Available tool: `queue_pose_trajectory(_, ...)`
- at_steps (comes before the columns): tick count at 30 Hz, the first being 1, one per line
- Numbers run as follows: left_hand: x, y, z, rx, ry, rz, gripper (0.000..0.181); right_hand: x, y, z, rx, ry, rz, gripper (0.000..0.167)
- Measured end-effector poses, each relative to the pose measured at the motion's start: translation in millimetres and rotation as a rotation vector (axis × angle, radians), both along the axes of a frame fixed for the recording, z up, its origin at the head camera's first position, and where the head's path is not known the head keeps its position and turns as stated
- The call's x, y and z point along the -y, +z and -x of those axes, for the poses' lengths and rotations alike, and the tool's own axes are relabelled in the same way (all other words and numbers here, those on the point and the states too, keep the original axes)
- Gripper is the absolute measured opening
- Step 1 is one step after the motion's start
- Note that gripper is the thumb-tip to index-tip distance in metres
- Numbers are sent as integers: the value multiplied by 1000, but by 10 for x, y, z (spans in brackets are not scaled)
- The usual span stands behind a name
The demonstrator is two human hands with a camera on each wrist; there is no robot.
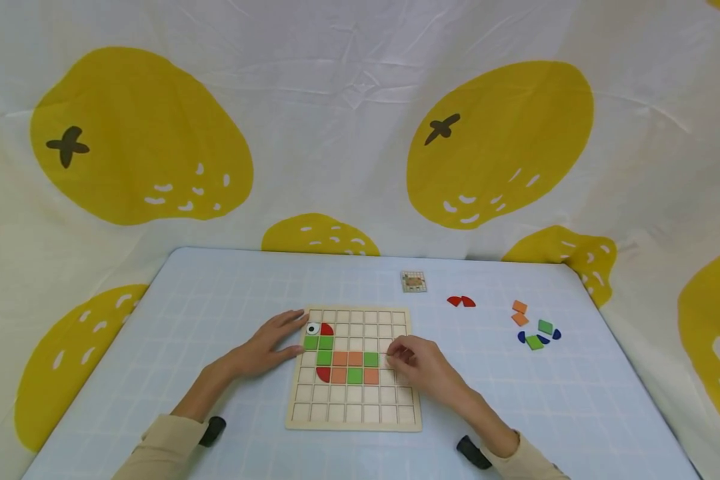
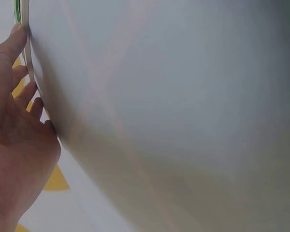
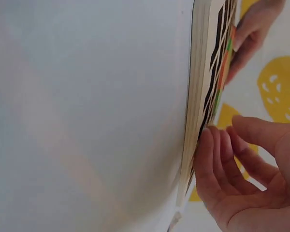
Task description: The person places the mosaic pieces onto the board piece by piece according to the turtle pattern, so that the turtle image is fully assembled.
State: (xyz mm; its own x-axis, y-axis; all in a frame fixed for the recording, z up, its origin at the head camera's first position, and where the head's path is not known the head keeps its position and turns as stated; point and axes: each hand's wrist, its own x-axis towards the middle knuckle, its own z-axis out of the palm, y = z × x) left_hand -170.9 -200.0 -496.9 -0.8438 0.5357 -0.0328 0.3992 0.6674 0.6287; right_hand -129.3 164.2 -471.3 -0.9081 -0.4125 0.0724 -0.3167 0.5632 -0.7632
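Note:
A wooden grid board [image 1: 354, 417] lies on the table with green, orange and red pieces, plus a white eye piece [image 1: 313, 329] at its upper left. My left hand [image 1: 270, 343] rests at the board's left edge, fingers extended; its thumb also meets the edge in the left wrist view. Over the board's right part is my right hand [image 1: 423, 367], fingers bent, just right of a green square [image 1: 371, 360]. In the right wrist view, thumb and fingertips of the right hand [image 3: 251, 164] stand slightly apart, with no piece visible between them.
Two red quarter-round pieces [image 1: 468, 302] lie beyond the board to the right. Farther right are orange squares [image 1: 519, 307], green pieces [image 1: 545, 327] and small blue pieces [image 1: 556, 334]. A small picture card [image 1: 414, 281] lies near the table's back edge.

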Motion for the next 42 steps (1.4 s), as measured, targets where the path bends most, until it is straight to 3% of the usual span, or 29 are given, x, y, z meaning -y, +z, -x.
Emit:
queue_pose_trajectory(15,-3,-7,-6,-4,3,-2,68,-385,11,134,-10,-201,-61,12)
queue_pose_trajectory(31,-1,-23,-7,-18,3,-6,68,-889,37,247,-65,-320,-130,13)
queue_pose_trajectory(42,-1,-23,-6,-26,-5,-20,67,-1233,19,321,-96,-360,-105,16)
